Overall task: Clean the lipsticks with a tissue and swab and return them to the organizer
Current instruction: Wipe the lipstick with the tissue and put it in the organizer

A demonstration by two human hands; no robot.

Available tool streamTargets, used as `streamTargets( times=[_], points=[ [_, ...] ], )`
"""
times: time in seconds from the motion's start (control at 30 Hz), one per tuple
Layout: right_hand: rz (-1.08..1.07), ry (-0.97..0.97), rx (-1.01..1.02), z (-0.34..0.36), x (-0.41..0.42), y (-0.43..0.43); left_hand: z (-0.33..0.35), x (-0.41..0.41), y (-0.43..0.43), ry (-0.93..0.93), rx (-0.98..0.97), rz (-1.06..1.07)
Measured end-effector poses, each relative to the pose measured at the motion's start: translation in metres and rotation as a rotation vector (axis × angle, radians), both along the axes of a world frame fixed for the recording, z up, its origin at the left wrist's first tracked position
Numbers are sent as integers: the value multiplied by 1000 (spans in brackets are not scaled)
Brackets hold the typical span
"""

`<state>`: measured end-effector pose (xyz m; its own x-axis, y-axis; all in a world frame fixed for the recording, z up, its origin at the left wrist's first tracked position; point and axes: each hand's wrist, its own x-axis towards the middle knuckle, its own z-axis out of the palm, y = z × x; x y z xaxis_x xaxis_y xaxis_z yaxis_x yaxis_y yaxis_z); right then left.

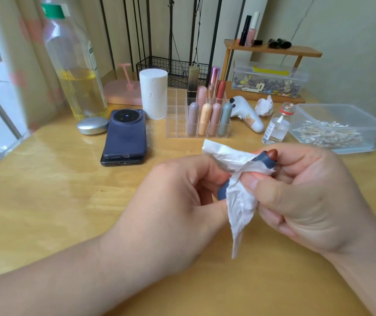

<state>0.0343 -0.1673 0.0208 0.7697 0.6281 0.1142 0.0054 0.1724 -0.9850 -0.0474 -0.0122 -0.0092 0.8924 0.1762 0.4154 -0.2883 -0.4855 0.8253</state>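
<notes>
An uncapped lipstick (266, 158) with a blue-grey tube and a brown-red tip is held above the wooden table. My left hand (177, 201) grips its lower end. My right hand (301, 197) pinches a white tissue (239, 197) around the tube just below the tip. The tissue's tail hangs down between my hands. The clear organizer (177, 119) stands behind, with several capped lipsticks in its right-hand slots. A clear tub of cotton swabs (342, 115) sits at the right.
Two stacked phones (125, 137) lie at the left beside a silver compact (92, 125). A tissue roll (153, 93), a tall oil bottle (77, 71), a small glass bottle (276, 126), a crumpled tissue (265, 106) and a white handheld device (248, 115) surround the organizer. A wooden shelf (273, 50) stands behind.
</notes>
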Motion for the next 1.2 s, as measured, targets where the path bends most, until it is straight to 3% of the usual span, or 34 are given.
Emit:
streamTargets(
  times=[0.07, 0.17, 0.27, 0.53, 0.6, 0.73, 0.8, 1.1, 1.2],
  points=[
    [16, -29, -10, 1, 1, -2, 0, 2, 4, -1, -56, -97],
    [118, -31, -54, 2, 4, -8, 5, 10, 21, 270, -260, -509],
    [189, -4, -95, -2, 8, -9, 4, 14, 27, 420, -253, -657],
    [87, -30, -84, -1, 3, -3, -2, 5, 10, 152, -9, -126],
    [73, -51, -109, -2, 2, -2, -3, 5, 11, 164, -25, -160],
    [140, -77, -159, 1, 4, -6, 0, 12, 23, 383, -293, -523],
    [157, -69, -190, 0, 5, -8, 0, 13, 23, 454, -310, -587],
    [89, -71, -183, -1, 6, -4, -4, 6, 5, 268, -125, -128],
    [87, -61, -185, -4, 6, -3, -4, 9, 13, 353, -152, -241]
  ],
)
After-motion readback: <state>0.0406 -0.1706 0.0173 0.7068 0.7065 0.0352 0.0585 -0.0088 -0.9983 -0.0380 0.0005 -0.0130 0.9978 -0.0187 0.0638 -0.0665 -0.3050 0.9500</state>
